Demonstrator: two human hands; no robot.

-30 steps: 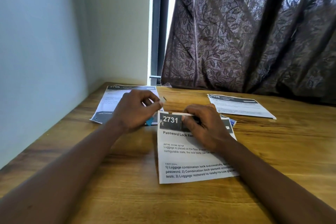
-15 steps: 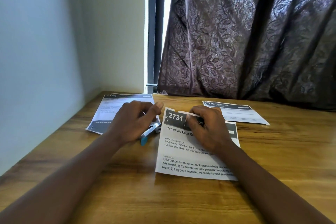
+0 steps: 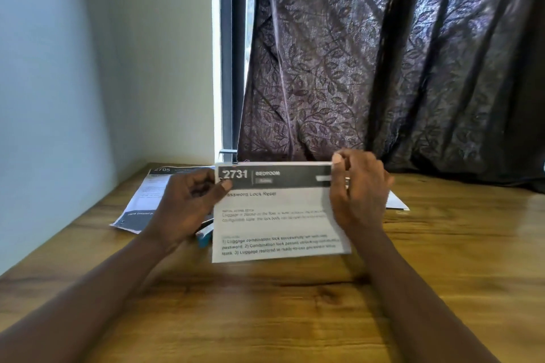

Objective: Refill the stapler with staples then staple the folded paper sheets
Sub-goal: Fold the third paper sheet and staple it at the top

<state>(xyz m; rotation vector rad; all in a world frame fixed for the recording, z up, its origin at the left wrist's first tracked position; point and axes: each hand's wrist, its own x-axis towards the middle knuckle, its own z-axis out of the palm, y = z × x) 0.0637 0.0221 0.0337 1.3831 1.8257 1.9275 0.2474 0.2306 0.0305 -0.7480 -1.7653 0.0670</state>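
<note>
Head view, one frame examined. Found at centre, raised in front of the person: printed sheet (image 3: 277, 215) headed "2731", gripped at both upper corners. Upper left corner pinched by left hand (image 3: 188, 203), with thumb pressed on the dark header band beside the number and other fingers curled behind the paper. Upper right corner pinched by right hand (image 3: 359, 191), with thumb tip at the top edge and fingers wrapped behind; ring (image 3: 347, 183) noted on one finger. Cannot tell whether lower edge of sheet touches wooden counter (image 3: 295, 303) or hangs just above; shadow noted beneath. Body text on sheet partly blurred. Located on counter just beside the sheet's left edge, under the left hand: blue stapler (image 3: 205, 234), with only its near end showing and the rest hidden by hand and paper. Cannot tell whether open or closed. Noted further left, flat on counter near the wall (image 3: 73, 68): second sheet (image 3: 147, 200) headed "2705", partly covered by left hand. Noted behind right hand: corner of third sheet (image 3: 396, 202), flat on counter. Behind counter: dark leaf-patterned curtain (image 3: 383, 68) and, at its left, grey window frame (image 3: 231, 53).
</note>
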